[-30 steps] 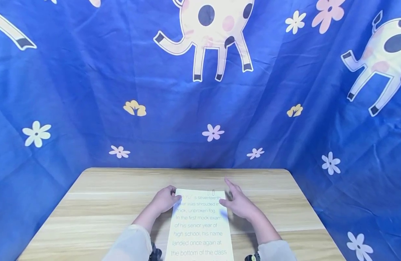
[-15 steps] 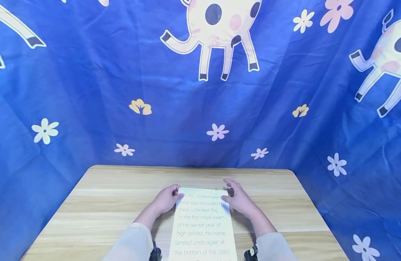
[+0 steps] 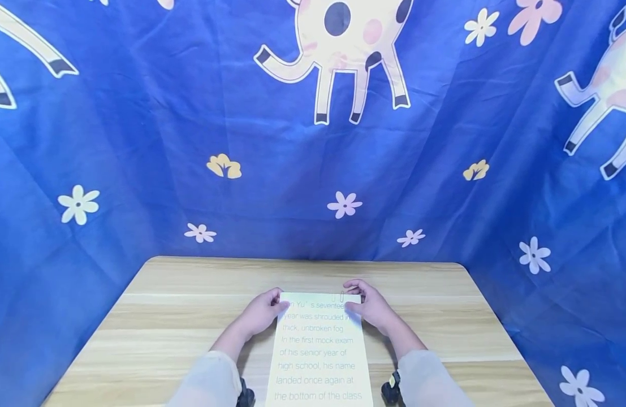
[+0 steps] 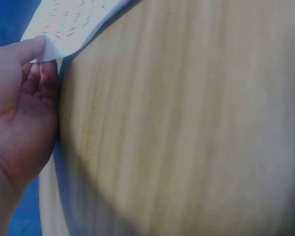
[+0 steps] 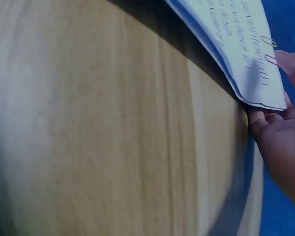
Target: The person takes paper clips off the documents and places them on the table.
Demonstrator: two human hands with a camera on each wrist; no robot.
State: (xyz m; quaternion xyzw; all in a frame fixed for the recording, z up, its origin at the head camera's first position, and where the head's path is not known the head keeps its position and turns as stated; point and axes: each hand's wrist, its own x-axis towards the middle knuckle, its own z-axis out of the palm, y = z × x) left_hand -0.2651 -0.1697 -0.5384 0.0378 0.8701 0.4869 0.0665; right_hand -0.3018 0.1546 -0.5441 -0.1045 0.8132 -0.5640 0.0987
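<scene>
Printed sheets of paper (image 3: pixel 318 353) face up in front of me, tilted, with large lines of English text. At least two layers show along the edge in the right wrist view. My left hand (image 3: pixel 263 312) pinches the upper left corner, thumb over the text and fingers behind. At the upper right corner, my right hand (image 3: pixel 375 308) holds the sheets, its thumb over the text side and some fingers under the corner. Its index finger bends in by the top edge, beside a reddish paper clip (image 5: pixel 271 60). A yellowish paper clip (image 5: pixel 269 41) sits next to that one.
The sheets are over a light wood-grain table (image 3: pixel 190 316), casting a shadow in the wrist views. A blue curtain (image 3: pixel 272 215) with cows and flowers surrounds its back and sides. Dark straps (image 3: pixel 391 390) sit at both wrists.
The right index finger has bent from stretched out towards the clips at the top edge. The left hand keeps its pinch. The whole head view has shifted slightly.
</scene>
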